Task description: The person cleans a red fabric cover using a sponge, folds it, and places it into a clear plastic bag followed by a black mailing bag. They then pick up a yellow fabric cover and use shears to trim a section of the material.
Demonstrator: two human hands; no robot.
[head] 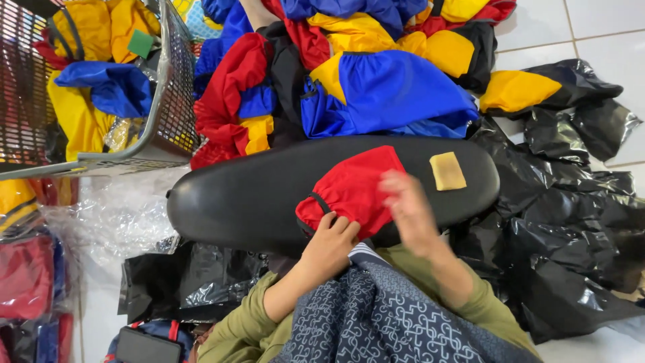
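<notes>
A wire basket (171,101) at the upper left holds yellow and blue fabric pieces with a small green square on top; clear plastic bags (27,275) at the left edge hold red and blue cloth. A heap of red, blue, yellow and black garments (376,81) crowds the far edge of the black oval board (228,202), crumpled black plastic bags (571,222) lie off its right end, and a tan sponge-like block (447,171) rests near that end. The red fabric piece (349,188) sits mid-board, reaching the near edge, its long axis running from near-left to far-right — its black-trimmed, gathered end points toward the person. The left hand (332,242) is closed, pinching that near edge; the right hand (410,212), blurred, hovers open-fingered at the cloth's right side — contact unclear
</notes>
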